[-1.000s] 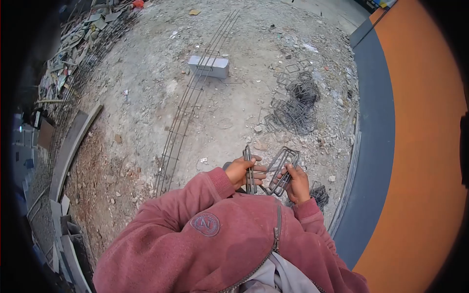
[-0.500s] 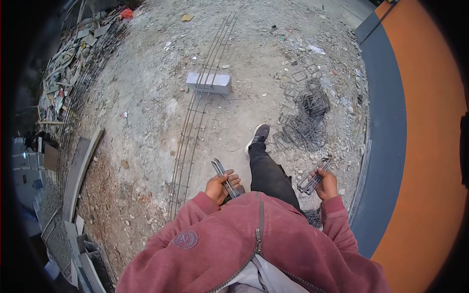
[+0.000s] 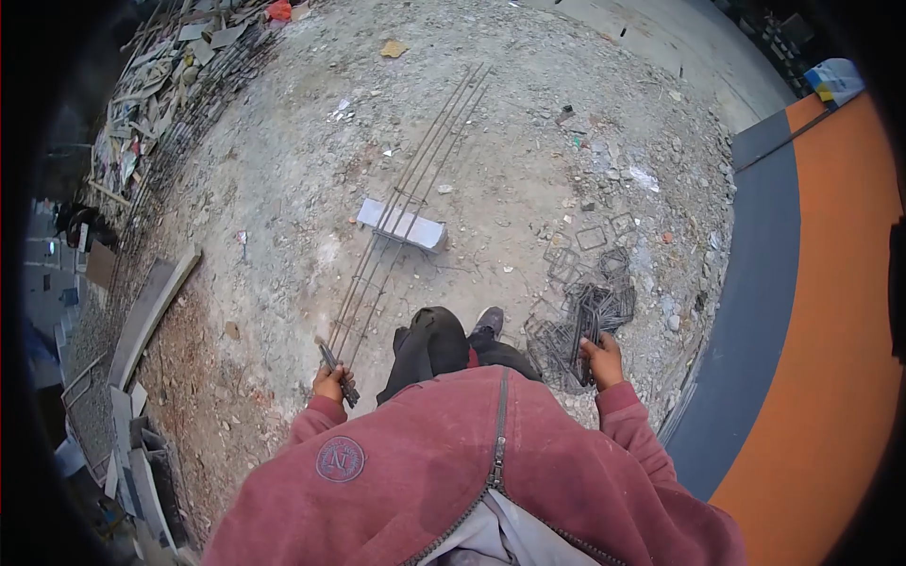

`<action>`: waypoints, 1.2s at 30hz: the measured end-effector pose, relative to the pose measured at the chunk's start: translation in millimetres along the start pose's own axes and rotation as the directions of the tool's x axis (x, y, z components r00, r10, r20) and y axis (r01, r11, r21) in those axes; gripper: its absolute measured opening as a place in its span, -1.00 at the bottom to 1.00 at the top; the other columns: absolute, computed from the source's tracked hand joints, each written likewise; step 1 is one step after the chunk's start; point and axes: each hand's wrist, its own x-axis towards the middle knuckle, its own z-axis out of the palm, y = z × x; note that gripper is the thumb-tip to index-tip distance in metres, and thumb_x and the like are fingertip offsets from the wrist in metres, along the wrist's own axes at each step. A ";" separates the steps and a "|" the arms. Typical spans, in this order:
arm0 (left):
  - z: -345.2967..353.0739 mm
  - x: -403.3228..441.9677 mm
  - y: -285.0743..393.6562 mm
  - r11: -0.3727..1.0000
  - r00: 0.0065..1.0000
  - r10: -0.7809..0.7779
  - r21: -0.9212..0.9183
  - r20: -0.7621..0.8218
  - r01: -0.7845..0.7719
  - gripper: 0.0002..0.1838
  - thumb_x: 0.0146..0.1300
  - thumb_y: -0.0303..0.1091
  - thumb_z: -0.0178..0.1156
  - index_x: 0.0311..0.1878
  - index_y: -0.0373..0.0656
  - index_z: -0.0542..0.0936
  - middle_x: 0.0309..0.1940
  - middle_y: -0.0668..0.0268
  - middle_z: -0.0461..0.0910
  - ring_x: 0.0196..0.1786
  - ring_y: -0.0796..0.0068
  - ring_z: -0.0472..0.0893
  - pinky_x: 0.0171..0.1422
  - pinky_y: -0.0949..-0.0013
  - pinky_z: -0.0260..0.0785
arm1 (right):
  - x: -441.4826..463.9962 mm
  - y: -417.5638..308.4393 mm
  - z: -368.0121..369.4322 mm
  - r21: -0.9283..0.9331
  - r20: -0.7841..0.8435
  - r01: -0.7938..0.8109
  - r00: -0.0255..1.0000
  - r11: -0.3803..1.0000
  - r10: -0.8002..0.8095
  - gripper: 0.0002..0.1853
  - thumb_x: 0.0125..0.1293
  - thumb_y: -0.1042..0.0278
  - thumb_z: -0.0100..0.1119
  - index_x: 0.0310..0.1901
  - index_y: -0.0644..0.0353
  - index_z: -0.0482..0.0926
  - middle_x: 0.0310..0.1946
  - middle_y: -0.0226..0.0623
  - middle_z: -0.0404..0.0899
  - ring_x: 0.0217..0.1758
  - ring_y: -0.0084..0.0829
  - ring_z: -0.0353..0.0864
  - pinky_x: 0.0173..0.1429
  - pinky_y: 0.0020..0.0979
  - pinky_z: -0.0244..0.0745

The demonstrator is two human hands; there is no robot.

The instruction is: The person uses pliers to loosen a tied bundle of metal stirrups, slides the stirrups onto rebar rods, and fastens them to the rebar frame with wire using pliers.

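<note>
My left hand point(image 3: 329, 385) is closed round a small bundle of bent steel stirrups point(image 3: 338, 370), beside the lower end of a long rebar cage point(image 3: 363, 279). The cage rests across a pale block point(image 3: 402, 224). On the right, my right hand point(image 3: 604, 360) grips more steel stirrups point(image 3: 586, 351), held upright in front of a dark pile of stirrups point(image 3: 613, 302) on the ground. Where the held stirrups overlap the pile, their outline is hard to separate.
An orange and grey wall point(image 3: 774, 274) runs along the right. Rubble and scrap point(image 3: 142, 123) lie at the upper left, with boards point(image 3: 151, 321) below. My legs and a shoe point(image 3: 490, 321) are between my hands.
My hands have moved apart, the left toward the cage and the right toward the pile, each still with stirrups. My legs have stepped forward, and the cage and block appear lower in view.
</note>
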 end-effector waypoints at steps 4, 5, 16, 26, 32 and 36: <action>41.2 30.1 23.9 0.998 0.990 -0.054 0.020 -0.129 0.057 -0.85 0.21 -0.46 0.11 -0.18 -0.28 0.49 -0.38 0.21 0.57 -0.37 0.35 0.60 -0.31 0.30 0.50 | 84.9 -72.3 11.5 -0.136 0.113 -0.021 0.993 0.990 0.036 -0.83 0.16 0.46 0.13 -0.20 0.27 0.50 -0.47 -0.39 0.50 -0.52 -0.61 0.42 -0.45 -0.57 0.31; 58.1 40.9 32.7 0.999 0.990 -0.033 0.008 -0.138 0.034 -0.85 0.19 -0.45 0.13 -0.19 -0.29 0.50 -0.38 0.22 0.59 -0.38 0.37 0.61 -0.33 0.32 0.51 | 111.8 -87.1 17.7 -0.190 0.144 -0.002 0.989 0.982 0.030 -0.83 0.16 0.45 0.14 -0.20 0.27 0.50 -0.48 -0.41 0.49 -0.54 -0.61 0.41 -0.47 -0.56 0.31; 370.2 268.2 270.2 0.992 0.992 0.072 -0.113 0.106 -0.060 -0.85 0.25 -0.45 0.03 -0.16 -0.26 0.51 -0.38 0.27 0.60 -0.39 0.48 0.60 -0.35 0.41 0.50 | 433.4 -283.4 71.4 -0.332 0.172 0.300 0.952 0.894 -0.255 -0.84 0.10 0.47 0.15 -0.28 0.32 0.49 -0.54 -0.31 0.53 -0.54 -0.52 0.47 -0.42 -0.46 0.38; 594.0 343.1 448.2 0.985 0.949 0.070 -0.170 0.307 -0.017 -0.81 0.25 -0.46 0.05 -0.09 -0.26 0.47 -0.24 0.19 0.59 -0.17 0.37 0.61 -0.12 0.33 0.51 | 751.2 -216.4 82.4 -0.709 0.034 0.138 0.986 0.692 -0.162 -0.83 0.10 0.43 0.12 -0.29 0.33 0.51 -0.46 -0.13 0.59 -0.44 -0.35 0.60 -0.32 -0.36 0.46; 697.1 467.2 416.1 0.925 0.947 -0.081 -0.331 0.312 0.188 -0.76 0.29 -0.43 -0.02 -0.01 -0.27 0.44 -0.12 0.14 0.55 -0.07 0.29 0.58 -0.04 0.26 0.49 | 875.3 -205.1 153.9 -0.824 0.141 0.089 0.989 0.559 0.051 -0.70 0.11 0.35 0.15 -0.13 0.28 0.48 -0.26 0.05 0.56 -0.15 -0.02 0.55 -0.03 -0.21 0.39; 762.1 545.0 379.6 0.890 0.957 -0.160 -0.384 0.243 0.246 -0.74 0.31 -0.39 -0.03 0.02 -0.26 0.44 -0.12 0.13 0.55 -0.06 0.29 0.58 0.00 0.26 0.47 | 929.1 -190.4 182.2 -0.879 0.193 0.013 0.924 0.477 0.330 -0.64 0.13 0.30 0.13 -0.06 0.31 0.45 -0.19 0.04 0.53 -0.07 0.01 0.49 0.06 -0.21 0.35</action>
